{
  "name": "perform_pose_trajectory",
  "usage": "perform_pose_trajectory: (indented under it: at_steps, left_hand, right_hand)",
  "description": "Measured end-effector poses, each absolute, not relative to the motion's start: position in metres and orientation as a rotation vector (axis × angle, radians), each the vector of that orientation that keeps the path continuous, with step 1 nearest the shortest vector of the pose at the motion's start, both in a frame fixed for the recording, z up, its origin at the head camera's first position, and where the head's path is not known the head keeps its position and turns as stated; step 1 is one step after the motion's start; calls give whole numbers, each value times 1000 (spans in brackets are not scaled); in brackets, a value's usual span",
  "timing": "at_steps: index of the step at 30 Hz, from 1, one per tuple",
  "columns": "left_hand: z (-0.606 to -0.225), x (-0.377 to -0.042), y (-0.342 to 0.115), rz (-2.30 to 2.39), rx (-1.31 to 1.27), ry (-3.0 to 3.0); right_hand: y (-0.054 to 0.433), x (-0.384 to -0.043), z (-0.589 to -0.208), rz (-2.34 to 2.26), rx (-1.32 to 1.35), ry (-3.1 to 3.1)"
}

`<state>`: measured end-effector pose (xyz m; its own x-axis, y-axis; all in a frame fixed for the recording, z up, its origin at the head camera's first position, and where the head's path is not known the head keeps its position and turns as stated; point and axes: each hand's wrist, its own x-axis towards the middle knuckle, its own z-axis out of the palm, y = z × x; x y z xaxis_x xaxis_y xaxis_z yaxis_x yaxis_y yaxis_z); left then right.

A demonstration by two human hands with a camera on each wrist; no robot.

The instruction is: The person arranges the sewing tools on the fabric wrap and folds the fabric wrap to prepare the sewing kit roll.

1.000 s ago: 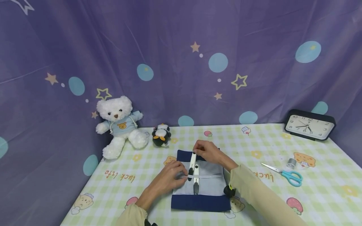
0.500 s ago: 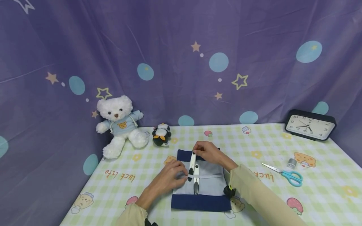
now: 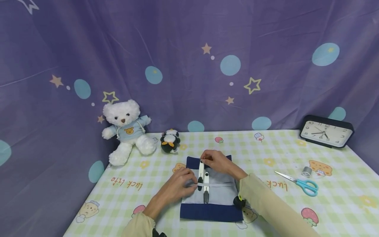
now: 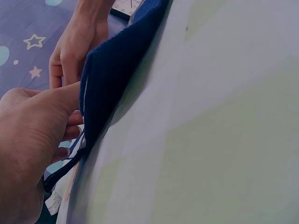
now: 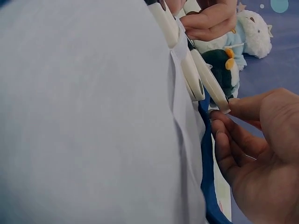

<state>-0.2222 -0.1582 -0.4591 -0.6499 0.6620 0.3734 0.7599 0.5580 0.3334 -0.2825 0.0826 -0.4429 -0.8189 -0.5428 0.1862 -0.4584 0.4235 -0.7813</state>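
A grey fabric roll-up case (image 3: 220, 196) with navy ends lies unrolled on the table, a pale elastic band (image 3: 220, 185) across it. My right hand (image 3: 217, 161) pinches the upper end of a slim white tool with a black lower end (image 3: 201, 169), whose lower part is at the band's left end. A second such tool (image 3: 206, 179) lies beside it, held under the band. At the case's left side, my left hand (image 3: 177, 184) pinches the band between thumb and fingers. In the right wrist view the held tool (image 5: 212, 84) tilts away from the cloth.
Scissors with blue handles (image 3: 306, 187) and a small grey roll (image 3: 307, 171) lie to the right. A black-framed clock (image 3: 327, 131) stands at the back right. A white teddy bear (image 3: 128, 131) and a penguin toy (image 3: 170, 141) sit at the back left.
My right hand has lowered slightly with the white tool, whose upper end shifts a little left and down. The left hand stays at the band.
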Motion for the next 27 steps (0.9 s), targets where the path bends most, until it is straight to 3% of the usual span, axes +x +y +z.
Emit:
perform_pose_trajectory:
  at_steps: [27]
  left_hand:
    - [-459, -223, -159, -703, -1215, -2605]
  right_hand:
    - [79, -283, -450, -1266, -947, 2570]
